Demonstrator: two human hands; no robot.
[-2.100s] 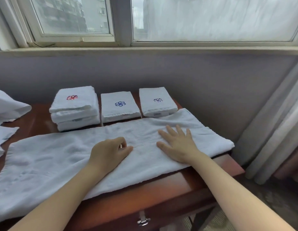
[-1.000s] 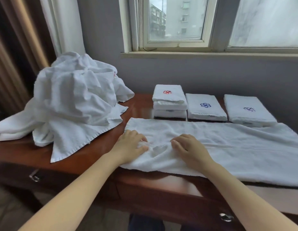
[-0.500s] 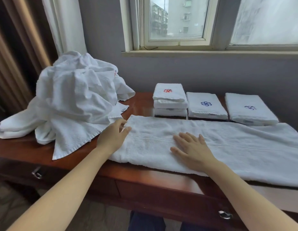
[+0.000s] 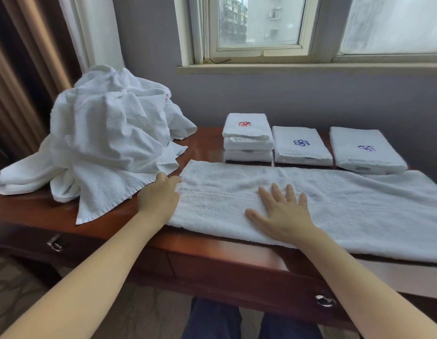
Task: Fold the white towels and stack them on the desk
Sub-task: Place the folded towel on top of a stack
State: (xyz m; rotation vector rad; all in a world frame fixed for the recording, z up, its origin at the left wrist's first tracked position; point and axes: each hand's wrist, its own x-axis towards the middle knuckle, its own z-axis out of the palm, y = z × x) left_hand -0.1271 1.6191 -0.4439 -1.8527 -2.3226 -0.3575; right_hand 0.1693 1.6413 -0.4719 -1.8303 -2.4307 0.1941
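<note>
1. Crumpled towel pile is sitting on the left end of the table, one hem reaching close to the front edge.
2. Left hand is touching the left short edge of the long towel; can't tell whether its fingers are pinching it.
3. Right hand is pressing flat on that towel, fingers straight and spread, holding nothing.
4. Long towel is lying along the front edge and running out of frame to the right.
5. Folded stack and two lower folded towels are lining the wall under the window.
</note>
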